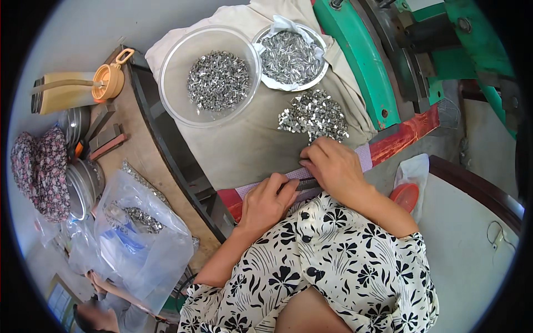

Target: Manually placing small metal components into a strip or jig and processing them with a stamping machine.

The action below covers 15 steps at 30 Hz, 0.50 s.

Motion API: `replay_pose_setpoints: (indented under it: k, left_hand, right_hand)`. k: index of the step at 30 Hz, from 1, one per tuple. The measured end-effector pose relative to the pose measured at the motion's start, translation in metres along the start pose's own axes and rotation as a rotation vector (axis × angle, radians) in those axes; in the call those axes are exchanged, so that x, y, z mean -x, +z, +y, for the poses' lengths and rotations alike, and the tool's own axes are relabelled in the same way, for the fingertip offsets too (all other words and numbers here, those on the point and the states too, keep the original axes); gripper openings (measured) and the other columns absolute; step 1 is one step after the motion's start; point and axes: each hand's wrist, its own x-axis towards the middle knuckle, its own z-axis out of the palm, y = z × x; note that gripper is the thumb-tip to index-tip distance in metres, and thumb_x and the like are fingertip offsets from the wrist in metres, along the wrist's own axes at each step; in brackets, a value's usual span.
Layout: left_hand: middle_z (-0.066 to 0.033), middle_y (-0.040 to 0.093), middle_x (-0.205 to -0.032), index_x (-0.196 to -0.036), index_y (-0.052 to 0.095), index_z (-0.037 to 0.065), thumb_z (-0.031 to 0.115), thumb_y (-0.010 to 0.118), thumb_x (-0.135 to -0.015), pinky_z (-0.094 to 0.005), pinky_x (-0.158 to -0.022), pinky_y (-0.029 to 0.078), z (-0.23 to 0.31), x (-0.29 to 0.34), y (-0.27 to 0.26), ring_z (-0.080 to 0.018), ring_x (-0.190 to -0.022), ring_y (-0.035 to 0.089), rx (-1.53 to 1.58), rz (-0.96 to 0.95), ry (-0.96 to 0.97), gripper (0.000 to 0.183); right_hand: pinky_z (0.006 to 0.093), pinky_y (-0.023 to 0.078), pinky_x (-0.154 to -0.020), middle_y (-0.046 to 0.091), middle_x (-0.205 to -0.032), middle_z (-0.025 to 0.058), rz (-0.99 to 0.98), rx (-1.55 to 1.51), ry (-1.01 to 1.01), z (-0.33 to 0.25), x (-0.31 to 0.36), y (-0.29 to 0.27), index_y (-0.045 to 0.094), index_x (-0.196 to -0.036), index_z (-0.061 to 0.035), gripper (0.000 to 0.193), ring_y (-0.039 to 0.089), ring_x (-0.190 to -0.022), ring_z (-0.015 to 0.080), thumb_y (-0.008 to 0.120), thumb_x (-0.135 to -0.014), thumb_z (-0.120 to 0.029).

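Fingers: left hand curls shut around the near end of a thin dark bar; right hand bends its fingertips down onto the bar's far part, pinched closed, though whether a metal piece sits under them cannot be told.
Green machine: largest thing, far right, its curved frame rising beside the cloth.
Table cloth: beige sheet spread over the work surface, under both bowls and the loose pile.
Clear plastic bowl: far left of centre, holding a heap of small silver metal pieces.
Plastic bags: near left on the wooden bench, crumpled, with more silver pieces inside.
Lined bowl: far, just right of the clear one, lined with white plastic and filled with shiny parts.
Floral hat: far left edge.
Loose pile: silver pieces on the cloth, just beyond the right hand.
Orange-capped bottle: lying on its side, far left.
Dark bar: at the table's near edge, across a checked strip, between the two hands.
Orange lid: near right, on a white bag.
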Motion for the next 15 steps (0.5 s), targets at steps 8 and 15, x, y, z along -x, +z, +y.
replay_pose_setpoints:
  k: [8, 15]
  left_hand:
    - [-0.0071, 0.060, -0.091, -0.095, 0.069, 0.007, 0.012, 0.077, -0.080, -0.0383, -0.065, 0.052, -0.011, -0.022, -0.018, -0.0267, -0.077, 0.062, 0.100, 0.163, -0.064, 0.018]
    - [-0.0084, 0.057, -0.092, -0.098, 0.068, 0.006, 0.007, 0.073, -0.083, -0.0404, -0.069, 0.050, -0.024, -0.071, -0.020, -0.0284, -0.084, 0.061, -0.060, 0.309, -0.134, 0.016]
  right_hand:
    - [0.0355, 0.050, -0.066, 0.059, -0.086, 0.0068, -0.050, 0.098, -0.248, 0.009, 0.001, -0.006, 0.063, -0.090, -0.0077, 0.017, 0.060, -0.079, 0.0250, 0.071, -0.075, -0.009]
    - [0.0401, 0.047, -0.063, 0.059, -0.084, 0.0093, 0.274, -0.044, -0.113, 0.016, -0.054, -0.046, 0.062, -0.088, -0.0054, 0.016, 0.060, -0.074, 0.0308, 0.074, -0.078, -0.005]
